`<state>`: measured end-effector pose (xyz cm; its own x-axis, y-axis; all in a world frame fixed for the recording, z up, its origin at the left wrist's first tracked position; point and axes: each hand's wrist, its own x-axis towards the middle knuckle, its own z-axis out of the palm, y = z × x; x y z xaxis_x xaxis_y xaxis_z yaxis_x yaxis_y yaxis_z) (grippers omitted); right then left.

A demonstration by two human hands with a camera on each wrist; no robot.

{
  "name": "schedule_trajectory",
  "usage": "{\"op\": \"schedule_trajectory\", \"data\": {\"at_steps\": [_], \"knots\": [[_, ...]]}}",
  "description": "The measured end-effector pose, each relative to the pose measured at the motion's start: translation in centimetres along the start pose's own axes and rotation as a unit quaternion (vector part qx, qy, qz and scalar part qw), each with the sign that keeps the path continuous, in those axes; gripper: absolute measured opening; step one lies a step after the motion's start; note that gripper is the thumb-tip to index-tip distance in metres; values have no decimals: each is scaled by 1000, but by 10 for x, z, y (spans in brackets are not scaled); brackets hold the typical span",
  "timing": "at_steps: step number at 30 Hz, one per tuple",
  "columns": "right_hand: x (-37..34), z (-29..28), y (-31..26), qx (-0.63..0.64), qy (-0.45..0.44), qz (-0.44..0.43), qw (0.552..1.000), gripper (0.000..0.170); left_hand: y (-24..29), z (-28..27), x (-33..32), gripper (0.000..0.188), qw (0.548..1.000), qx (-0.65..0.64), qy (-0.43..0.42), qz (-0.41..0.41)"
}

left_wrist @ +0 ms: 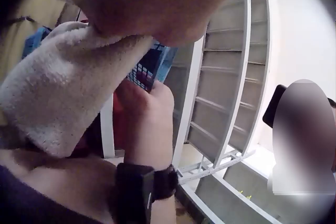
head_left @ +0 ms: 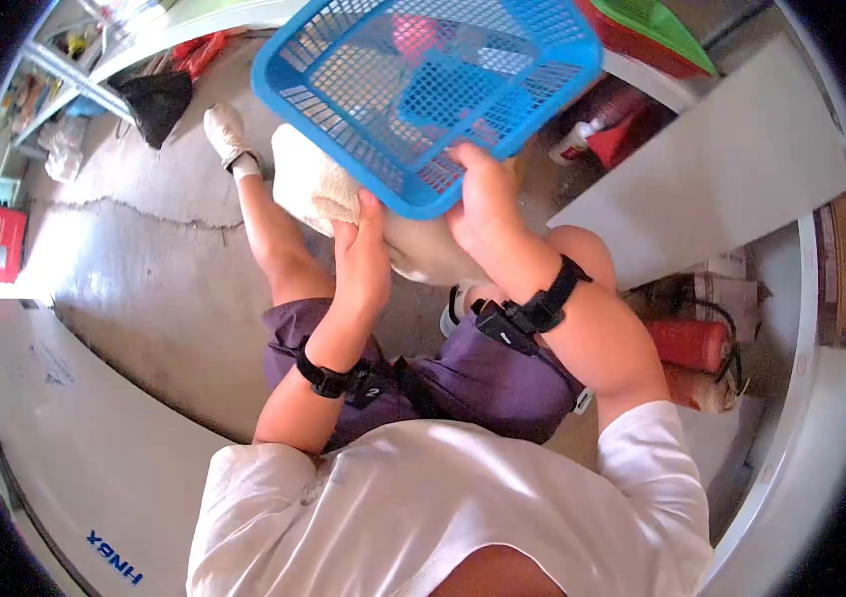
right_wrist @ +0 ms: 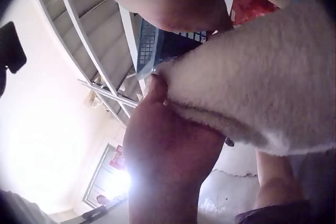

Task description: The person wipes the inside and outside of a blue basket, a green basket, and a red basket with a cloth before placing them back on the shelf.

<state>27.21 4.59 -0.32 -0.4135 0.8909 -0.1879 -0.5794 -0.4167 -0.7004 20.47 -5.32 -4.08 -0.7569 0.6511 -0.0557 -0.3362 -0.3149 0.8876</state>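
A blue plastic mesh basket is held up at the top of the head view. My right hand grips its near rim, thumb on the inner side. A cream towel hangs below and left of the basket, and my left hand holds a bunched part of it, close to the basket's near corner. In the left wrist view the towel droops in a thick fold. The right wrist view shows the left thumb over the towel, next to the basket. The towel hides the other left fingers.
Shelving stands ahead, with a green and red tray at its right end. A white bottle sits below it. To the right lean a pale panel and a red fire extinguisher. A long white appliance lies at the left.
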Motion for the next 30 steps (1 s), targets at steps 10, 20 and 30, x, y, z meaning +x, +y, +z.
{"op": "schedule_trajectory", "data": {"at_steps": [10, 20, 30], "knots": [[-3, 44, 43, -154, -77, 42, 984, 41, 69, -57, 62, 50, 990, 58, 64, 109], [39, 58, 29, -105, -123, 22, 986, 43, 109, -167, 72, 61, 971, 135, 116, 160], [32, 34, -6, -239, -152, 68, 957, 34, 135, -143, 63, 55, 966, 176, 66, 175]]}}
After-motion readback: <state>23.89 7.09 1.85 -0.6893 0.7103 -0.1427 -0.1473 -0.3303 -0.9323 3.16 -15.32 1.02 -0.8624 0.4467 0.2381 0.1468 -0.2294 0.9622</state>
